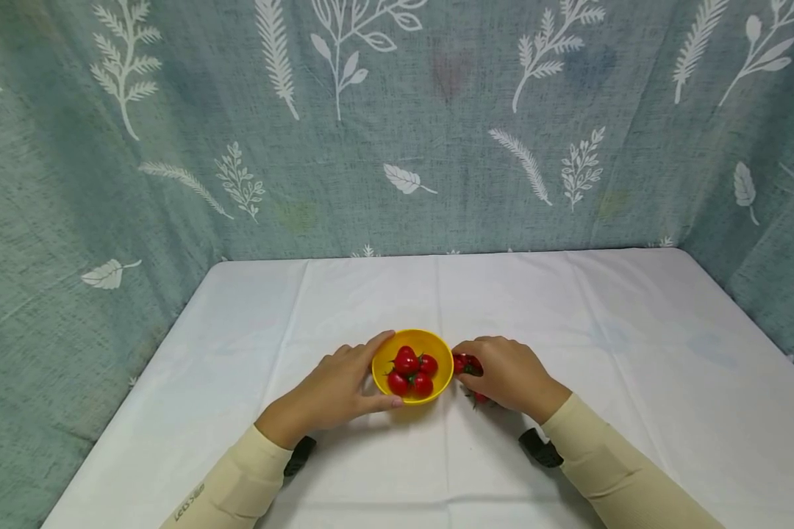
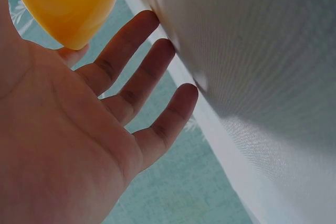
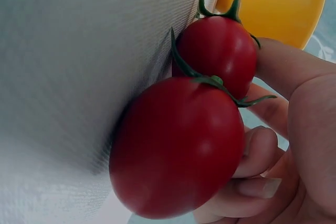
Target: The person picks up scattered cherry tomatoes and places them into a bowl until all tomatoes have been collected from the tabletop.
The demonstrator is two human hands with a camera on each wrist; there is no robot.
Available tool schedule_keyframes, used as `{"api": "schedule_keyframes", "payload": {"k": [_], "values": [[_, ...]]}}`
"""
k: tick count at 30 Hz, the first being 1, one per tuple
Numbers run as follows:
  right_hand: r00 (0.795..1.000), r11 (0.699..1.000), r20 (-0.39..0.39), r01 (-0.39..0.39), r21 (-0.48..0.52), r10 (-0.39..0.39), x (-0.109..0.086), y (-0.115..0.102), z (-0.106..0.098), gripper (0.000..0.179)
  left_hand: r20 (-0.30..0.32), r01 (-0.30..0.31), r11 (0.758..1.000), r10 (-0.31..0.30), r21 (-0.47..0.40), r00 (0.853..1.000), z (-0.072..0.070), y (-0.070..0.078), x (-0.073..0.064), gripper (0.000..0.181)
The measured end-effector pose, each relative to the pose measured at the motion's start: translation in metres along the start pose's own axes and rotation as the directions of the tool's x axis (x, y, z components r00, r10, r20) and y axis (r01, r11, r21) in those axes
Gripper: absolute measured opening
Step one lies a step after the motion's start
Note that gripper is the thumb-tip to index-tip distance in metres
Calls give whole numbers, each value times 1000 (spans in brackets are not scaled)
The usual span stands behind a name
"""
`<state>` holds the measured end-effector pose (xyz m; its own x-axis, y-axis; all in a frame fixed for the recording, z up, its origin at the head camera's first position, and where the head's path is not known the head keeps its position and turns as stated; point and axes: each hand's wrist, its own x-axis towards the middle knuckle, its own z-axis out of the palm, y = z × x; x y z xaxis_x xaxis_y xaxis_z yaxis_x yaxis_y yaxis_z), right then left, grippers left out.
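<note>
A yellow bowl (image 1: 381, 383) with several red cherry tomatoes (image 1: 406, 361) in it stands on the white cloth. My left hand (image 1: 341, 387) holds the bowl from its left side, thumb at the near rim and index finger at the far rim. In the left wrist view the other fingers (image 2: 142, 72) spread out below the bowl's wall (image 2: 73, 3). Just right of the bowl, my right hand (image 1: 511, 373) pinches a cherry tomato (image 3: 218, 51) with a green stem. Another tomato (image 3: 176, 150) lies closer to the right wrist, partly under the hand in the head view.
A white cloth (image 1: 370, 294) with fold creases covers the table. Behind it and at both sides hangs a green-blue curtain (image 1: 370, 206) printed with white leaves. A dark wrist device (image 1: 540, 448) sits under the right forearm, with another (image 1: 300, 456) under the left.
</note>
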<state>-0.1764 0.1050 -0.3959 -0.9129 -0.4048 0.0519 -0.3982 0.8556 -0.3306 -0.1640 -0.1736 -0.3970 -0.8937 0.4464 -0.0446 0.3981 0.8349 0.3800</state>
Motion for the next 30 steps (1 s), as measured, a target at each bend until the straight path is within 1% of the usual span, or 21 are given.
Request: {"api": "schedule_keyframes", "payload": {"k": [15,23,27,30], "values": [[999,999,16,-41,14,41,1,0,-1,33,-6,13,1000,-13,1,1000,0,1,0,102],[1000,1000,-16,-4,-16,4,0,-1,-2,32,-14,9,1000,-9,-1,1000,0,1,-1,103],[999,999,-48,7,-31,-9,-2,0,-5,32,-2,9,1000,-9,-11,1000,0,2,0,103],[996,999,-81,22,-33,-25,-3,0,-6,32,3,20,1000,-20,-3,1000,0,2,0,103]]}}
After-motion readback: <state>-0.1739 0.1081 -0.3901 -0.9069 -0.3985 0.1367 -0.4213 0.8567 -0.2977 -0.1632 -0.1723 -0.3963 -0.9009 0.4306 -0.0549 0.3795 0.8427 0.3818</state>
